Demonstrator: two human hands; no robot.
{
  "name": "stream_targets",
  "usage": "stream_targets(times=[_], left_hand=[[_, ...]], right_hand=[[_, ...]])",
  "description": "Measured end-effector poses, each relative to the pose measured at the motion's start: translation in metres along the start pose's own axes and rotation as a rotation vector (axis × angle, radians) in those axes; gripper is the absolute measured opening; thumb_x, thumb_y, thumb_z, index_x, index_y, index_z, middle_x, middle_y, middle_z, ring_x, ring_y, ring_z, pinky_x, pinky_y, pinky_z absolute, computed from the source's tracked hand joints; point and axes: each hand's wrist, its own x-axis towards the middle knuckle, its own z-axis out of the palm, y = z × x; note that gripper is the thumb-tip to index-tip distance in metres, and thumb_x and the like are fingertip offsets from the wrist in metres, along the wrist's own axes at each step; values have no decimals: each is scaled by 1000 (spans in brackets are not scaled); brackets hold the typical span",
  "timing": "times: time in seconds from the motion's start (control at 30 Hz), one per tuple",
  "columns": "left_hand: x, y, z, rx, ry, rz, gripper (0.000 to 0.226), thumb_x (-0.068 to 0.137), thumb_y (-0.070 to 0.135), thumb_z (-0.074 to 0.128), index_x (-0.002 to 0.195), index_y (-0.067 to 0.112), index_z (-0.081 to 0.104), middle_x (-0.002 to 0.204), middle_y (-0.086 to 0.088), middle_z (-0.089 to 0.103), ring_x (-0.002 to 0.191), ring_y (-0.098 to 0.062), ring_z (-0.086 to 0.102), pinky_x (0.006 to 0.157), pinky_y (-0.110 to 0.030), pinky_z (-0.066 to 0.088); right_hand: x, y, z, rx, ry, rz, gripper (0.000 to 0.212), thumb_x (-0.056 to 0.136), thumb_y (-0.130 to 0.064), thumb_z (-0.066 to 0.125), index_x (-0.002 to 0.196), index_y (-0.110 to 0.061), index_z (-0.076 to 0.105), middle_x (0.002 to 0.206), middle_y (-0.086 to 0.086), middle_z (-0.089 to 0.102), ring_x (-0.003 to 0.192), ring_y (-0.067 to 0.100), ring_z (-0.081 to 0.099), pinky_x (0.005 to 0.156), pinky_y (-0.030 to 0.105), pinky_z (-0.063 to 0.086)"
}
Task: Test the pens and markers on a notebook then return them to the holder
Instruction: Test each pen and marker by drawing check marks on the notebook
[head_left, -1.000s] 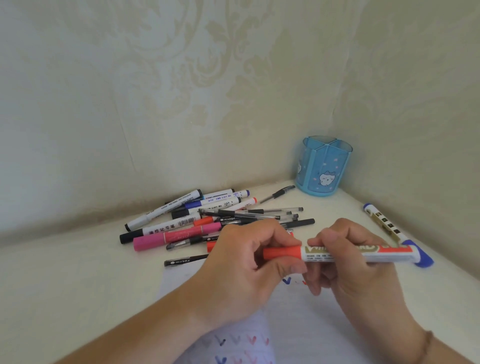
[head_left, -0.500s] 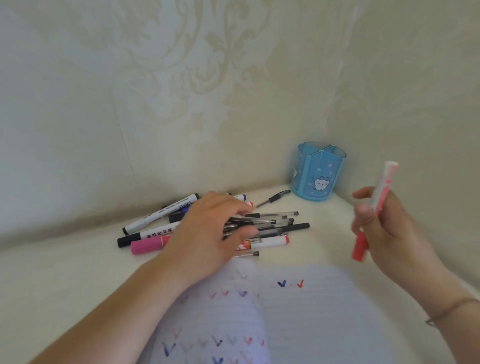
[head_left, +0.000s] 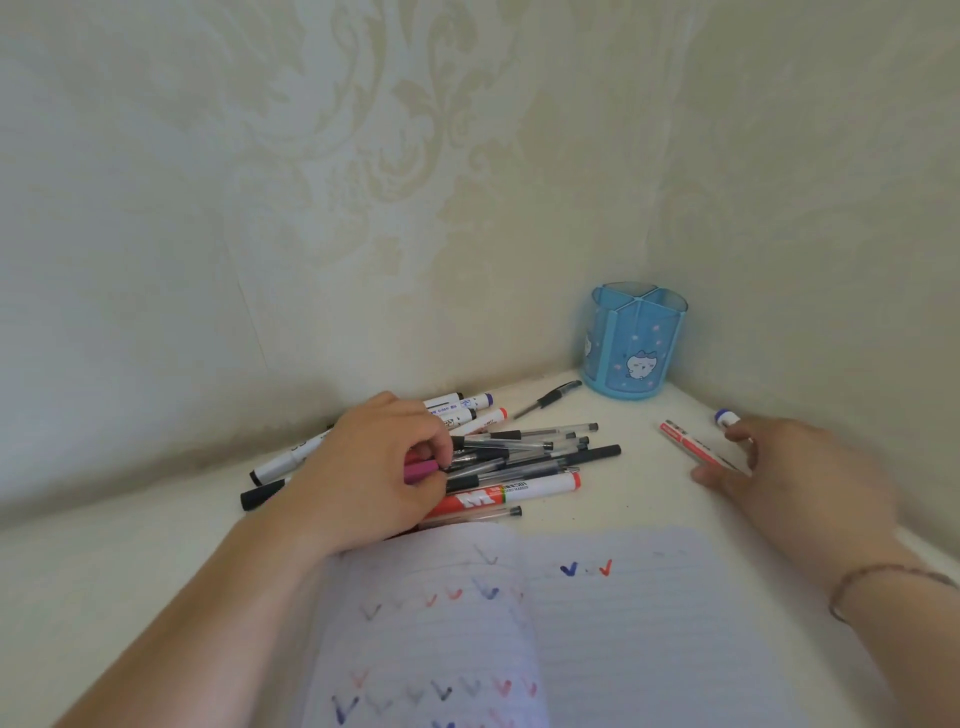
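Cream patterned wallpaper meets in a corner above a pale tabletop (head_left: 130, 561). Left of centre, the left hand (head_left: 374, 467) rests on a loose pile of pens and markers (head_left: 519, 452), its curled fingertips pinching a pink marker (head_left: 421, 470). At lower centre lies the open notebook (head_left: 597, 634), marked with red, blue and grey ticks. At upper right centre, in the corner, stands the blue holder (head_left: 636, 343); its divided compartments show nothing inside. At right, the right hand (head_left: 779, 467) lies with relaxed fingers, blurred, touching a red-and-white marker (head_left: 691, 441) flat on the table.
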Motion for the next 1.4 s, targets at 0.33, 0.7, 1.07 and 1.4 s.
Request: stream_targets(times=[0.33, 0.7, 1.07, 1.4], left_hand=[[-3, 21, 4, 19, 29, 208, 3, 81, 29, 63, 80, 32, 62, 72, 19, 51, 76, -3, 45, 73, -20, 40], [-20, 65, -25, -435, -363, 527, 56, 62, -20, 45, 81, 22, 76, 125, 16, 61, 115, -15, 52, 97, -27, 39], [-12, 34, -46, -922, -845, 200, 69, 87, 63, 54, 138, 17, 41, 129, -14, 61, 65, -15, 62, 76, -42, 48], [-20, 126, -18, 455, -529, -74, 38, 95, 36, 32, 71, 8, 43, 87, -7, 63, 72, -25, 55, 63, -30, 34]], right_hand=[[-36, -63, 19, 227, 52, -735, 27, 79, -54, 59, 105, -45, 63, 112, -22, 58, 89, 7, 56, 59, 27, 51], [-37, -68, 14, 207, 78, -718, 26, 76, -54, 50, 91, -44, 67, 81, -25, 64, 76, 4, 52, 51, 10, 29], [-33, -55, -15, 944, -23, -405, 7, 86, -31, 66, 81, -36, 65, 62, -19, 53, 52, 0, 45, 50, 10, 33], [-55, -61, -36, 1180, -87, -548, 35, 74, -57, 69, 77, -23, 63, 63, 21, 51, 52, 20, 39, 49, 20, 35]])
